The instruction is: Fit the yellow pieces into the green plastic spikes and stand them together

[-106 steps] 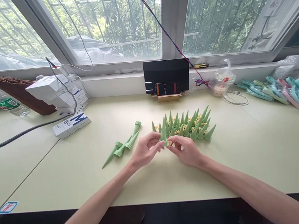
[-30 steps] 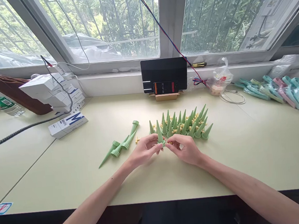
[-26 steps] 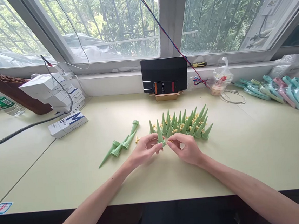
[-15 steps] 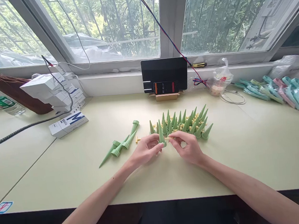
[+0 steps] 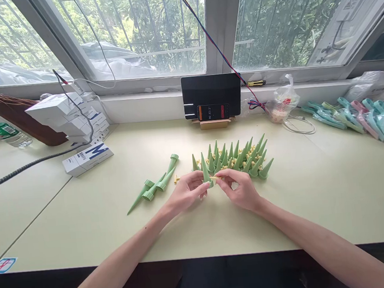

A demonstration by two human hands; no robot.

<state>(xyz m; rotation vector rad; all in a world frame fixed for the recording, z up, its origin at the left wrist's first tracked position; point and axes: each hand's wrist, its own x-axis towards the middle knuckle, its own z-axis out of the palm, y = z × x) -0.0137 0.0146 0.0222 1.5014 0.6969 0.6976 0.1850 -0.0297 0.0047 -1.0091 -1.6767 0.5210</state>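
Note:
My left hand [image 5: 191, 188] is closed on a green plant watering spike [image 5: 205, 169], its point up and its wide cap low between thumb and fingers. Close on the right, my right hand [image 5: 238, 187] pinches a small yellow valve piece [image 5: 214, 177] against the side of that spike; how far it sits in the spike is hidden. Behind both hands stands a dense group of green spikes [image 5: 237, 160] with yellow pieces among them. Several loose green spikes [image 5: 155, 189] lie left of my left hand, and one yellow T-shaped piece [image 5: 176, 179] rests beside it.
At the back, a phone [image 5: 213, 112] leans on a dark tablet [image 5: 211, 88]. White boxes [image 5: 88, 159] and a black cable [image 5: 37, 160] occupy the left, with a plastic bottle [image 5: 5, 131] beyond. Bagged pastel plastic items [image 5: 359, 114] and a knotted bag [image 5: 283, 103] lie right.
The held spike has tilted slightly to the left. My right hand has shifted a touch left, with the yellow piece still at the spike's side.

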